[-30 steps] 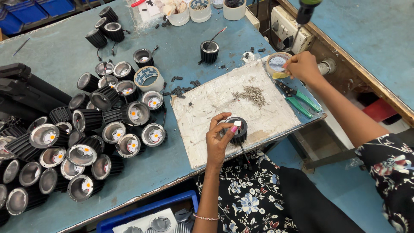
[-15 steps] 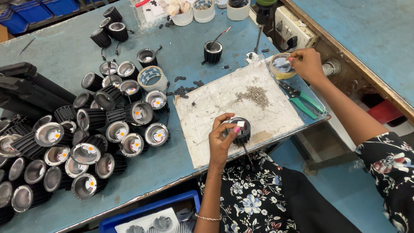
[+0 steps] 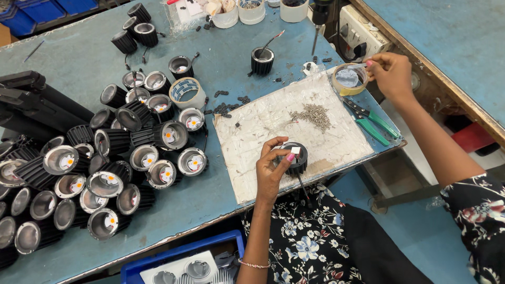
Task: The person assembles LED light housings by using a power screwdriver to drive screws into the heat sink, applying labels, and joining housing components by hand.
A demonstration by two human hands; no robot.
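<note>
At lower centre, left hand (image 3: 273, 173) grips black lamp housing (image 3: 294, 158) near desk (image 3: 210, 210) edge; right hand (image 3: 392, 73) pinches a stick over tape roll (image 3: 350, 79); housing could topple off.

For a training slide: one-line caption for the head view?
Left hand steadies a black finned lamp housing on a white mat; right hand reaches into a tape roll.

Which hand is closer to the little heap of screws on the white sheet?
The left hand, though not by much. It sits below the screws, gripping a black round lamp housing. The right hand is up to their right, at a small round container.
</note>
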